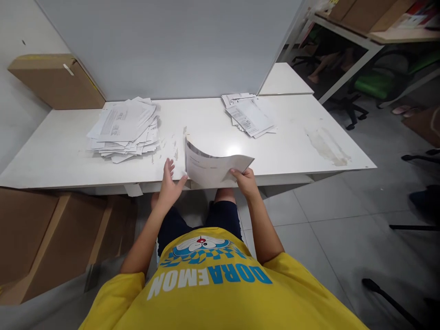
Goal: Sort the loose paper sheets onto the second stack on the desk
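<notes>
A curled white sheet of paper (213,167) stands bent over the front edge of the white table (62,151). My right hand (244,179) pinches its lower right corner. Beside the sheet's left edge, my left hand (169,182) rests at the table's front edge, fingers stretched out and thumb touching the paper. A large loose pile of printed papers (125,129) lies at the table's left. A smaller stack of papers (249,115) lies at the back right.
A grey partition (172,46) stands behind the table. Cardboard boxes sit at the back left (57,80) and under the table's left side (51,238). Green office chairs (373,85) and another desk stand at the right, over grey floor tiles.
</notes>
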Available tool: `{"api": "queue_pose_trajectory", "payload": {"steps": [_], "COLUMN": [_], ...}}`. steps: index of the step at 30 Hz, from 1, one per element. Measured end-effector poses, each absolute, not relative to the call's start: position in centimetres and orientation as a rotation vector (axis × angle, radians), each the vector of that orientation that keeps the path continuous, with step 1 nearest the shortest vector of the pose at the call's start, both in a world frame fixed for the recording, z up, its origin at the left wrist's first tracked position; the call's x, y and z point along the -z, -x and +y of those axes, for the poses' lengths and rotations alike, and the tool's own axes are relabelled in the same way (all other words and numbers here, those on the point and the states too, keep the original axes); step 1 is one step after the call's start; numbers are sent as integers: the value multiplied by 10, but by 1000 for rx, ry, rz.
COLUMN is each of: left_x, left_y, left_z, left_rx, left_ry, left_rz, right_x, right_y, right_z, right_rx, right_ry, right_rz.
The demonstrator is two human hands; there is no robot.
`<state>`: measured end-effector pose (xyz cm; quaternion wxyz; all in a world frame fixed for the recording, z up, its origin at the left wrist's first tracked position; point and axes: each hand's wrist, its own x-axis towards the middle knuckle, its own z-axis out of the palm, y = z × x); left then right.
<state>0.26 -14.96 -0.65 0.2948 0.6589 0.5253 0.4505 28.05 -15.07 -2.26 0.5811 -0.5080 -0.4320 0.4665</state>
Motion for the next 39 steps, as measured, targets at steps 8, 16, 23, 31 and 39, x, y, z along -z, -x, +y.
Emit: {"api": "queue_pose_trajectory", "payload": {"steps": [8, 16, 23, 31, 39], "left_x": [41, 20, 9, 23, 31], "left_y": [-4, -3, -5, -11, -6], "left_z": [-89, -100, -47, 6, 3], "left_rx": [-1288, -1085, -1029, -969, -953], "left_ry": [-1654, -1704, -2171, -2420, -2345], "left_rz": [1101, 1247, 1429, 1070, 1067], "right_x": [29, 21, 13, 6, 6], "right_y": [-284, -314, -333, -328, -319], "right_z": [-109, -130, -129, -101, -81], "right_rx": [-1005, -1159, -1329, -1465, -1427], "right_ry": [1301, 1528, 1710, 1607, 1698], "right_rz": [-1151, -1145, -954, -991, -1066]}}
